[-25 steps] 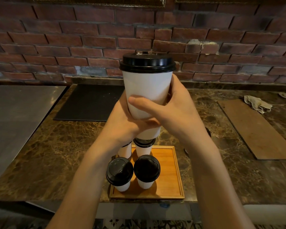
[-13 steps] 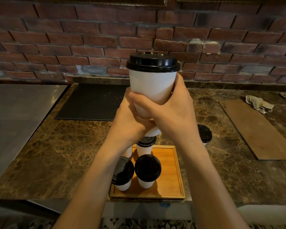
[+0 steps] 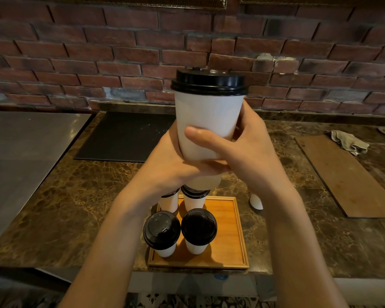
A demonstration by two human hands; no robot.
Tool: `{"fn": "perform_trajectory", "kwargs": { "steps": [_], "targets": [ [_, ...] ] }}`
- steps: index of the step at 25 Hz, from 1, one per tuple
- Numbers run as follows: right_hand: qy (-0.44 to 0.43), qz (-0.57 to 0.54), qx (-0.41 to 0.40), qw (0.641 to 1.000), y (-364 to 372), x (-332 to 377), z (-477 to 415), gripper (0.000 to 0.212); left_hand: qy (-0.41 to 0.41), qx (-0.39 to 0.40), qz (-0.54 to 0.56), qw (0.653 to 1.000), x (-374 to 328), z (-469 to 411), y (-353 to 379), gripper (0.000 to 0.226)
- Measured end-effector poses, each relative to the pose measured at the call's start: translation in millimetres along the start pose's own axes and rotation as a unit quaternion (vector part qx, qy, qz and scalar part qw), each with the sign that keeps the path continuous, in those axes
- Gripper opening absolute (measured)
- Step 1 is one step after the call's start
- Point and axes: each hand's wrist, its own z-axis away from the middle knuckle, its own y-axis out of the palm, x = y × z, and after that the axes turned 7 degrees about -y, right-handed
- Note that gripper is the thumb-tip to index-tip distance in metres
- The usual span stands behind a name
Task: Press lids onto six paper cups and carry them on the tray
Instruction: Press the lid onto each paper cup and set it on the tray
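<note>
Both hands hold a white paper cup (image 3: 208, 116) with a black lid (image 3: 209, 82) high above the counter. My left hand (image 3: 171, 163) wraps the cup's lower left side, and my right hand (image 3: 242, 150) grips it from the right with the thumb across the front. Below, a wooden tray (image 3: 229, 241) carries several lidded cups: two at the front (image 3: 161, 232) (image 3: 198, 228) and two behind, partly hidden by my hands. Another cup (image 3: 256, 202) stands on the counter right of the tray, mostly hidden by my right forearm.
The marble counter (image 3: 80, 207) ends near me just below the tray. A black mat (image 3: 125, 136) lies at the back, a steel surface (image 3: 25, 152) at the left. A brown board (image 3: 347, 178) and a crumpled cloth (image 3: 349, 142) lie at the right. A brick wall (image 3: 98, 52) stands behind.
The held cup has shifted slightly to the right and stays raised in both hands. My right forearm now hides most of the cup standing on the counter right of the tray.
</note>
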Motion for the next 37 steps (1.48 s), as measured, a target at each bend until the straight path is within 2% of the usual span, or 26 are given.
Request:
{"fn": "perform_trajectory", "kwargs": {
  "steps": [6,10,13,19,21,24,27,32,37],
  "targets": [
    [-0.005,-0.049,0.044,0.998,-6.1,-6.4,0.6,0.062,-0.015,0.031,0.028,0.999,-0.9,1.4,-0.6,0.062],
    [-0.004,-0.034,0.047,0.998,-4.9,-6.9,-0.2,0.062,-0.027,0.008,0.019,0.999,2.3,0.7,-1.0,0.069],
    [-0.005,-0.008,0.038,0.999,-3.1,-3.5,-1.0,0.063,-0.02,0.006,0.005,1.0,4.5,-0.1,-1.9,0.062],
    [0.005,0.073,-0.014,0.997,4.2,3.2,-0.4,0.077,0.012,-0.074,-0.024,0.997,6.2,-3.5,7.5,0.061],
    [0.01,0.089,-0.039,0.995,10.3,3.2,-0.5,0.081,0.001,-0.107,-0.063,0.992,10.0,-4.8,10.2,0.063],
    [0.017,0.112,-0.073,0.991,19.0,-0.1,0.4,0.092,-0.016,-0.136,-0.107,0.985,14.8,-10.8,12.6,0.054],
    [0.026,0.118,-0.082,0.989,22.4,-3.9,0.9,0.095,-0.014,-0.151,-0.131,0.98,15.4,-14.9,12.5,0.072],
    [0.012,0.1,-0.087,0.991,19.6,-3.8,-0.8,0.085,-0.028,-0.148,-0.124,0.981,18.3,-14.6,10.7,0.052],
    [-0.005,0.079,-0.035,0.996,6.6,0.2,-3.5,0.077,-0.012,-0.076,-0.039,0.996,9.2,-8.3,3.5,0.075]
  ]
}}
